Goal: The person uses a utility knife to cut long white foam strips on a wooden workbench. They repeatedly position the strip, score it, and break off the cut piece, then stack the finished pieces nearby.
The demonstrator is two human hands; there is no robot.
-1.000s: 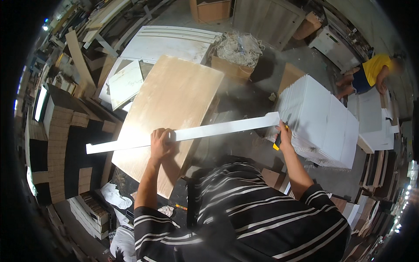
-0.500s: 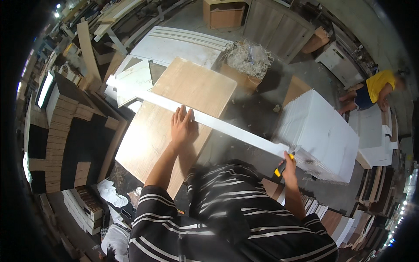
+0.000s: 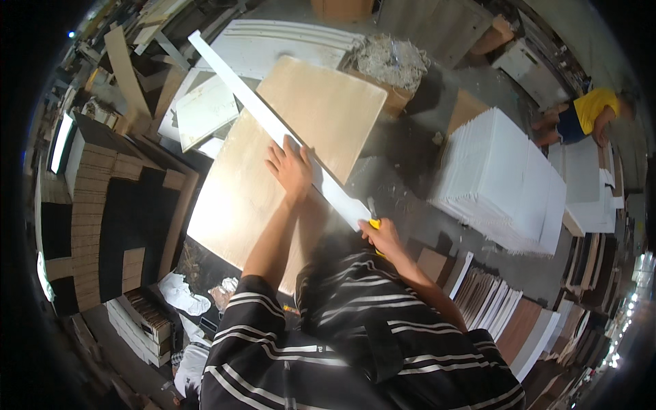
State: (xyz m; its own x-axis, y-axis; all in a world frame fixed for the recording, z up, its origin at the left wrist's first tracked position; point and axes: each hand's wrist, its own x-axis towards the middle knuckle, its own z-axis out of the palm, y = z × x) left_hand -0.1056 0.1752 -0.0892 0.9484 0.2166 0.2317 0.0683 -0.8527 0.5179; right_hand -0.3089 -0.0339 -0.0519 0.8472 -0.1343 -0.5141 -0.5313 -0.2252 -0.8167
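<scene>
A long white strip slants across a light wood-grain board, its far end reaching past the board's left edge. On the board and against the middle of the strip lies my left hand, fingers spread and partly over the strip. My right hand is closed round a yellow-and-black utility knife, beside the strip's near end. The thumb of that hand touches or nearly touches the strip. Much of the knife's handle is hidden by the fingers.
A tall stack of white panels stands to the right. Beyond the board is a box of tangled stringy scrap. Wood-edged panels are stacked at left. Several boards lean at lower right. A person in a yellow shirt bends at far right.
The strip has swung to a steeper slant, its near end coming in toward my body. My right hand has moved left with the knife. My left hand's fingers have spread.
</scene>
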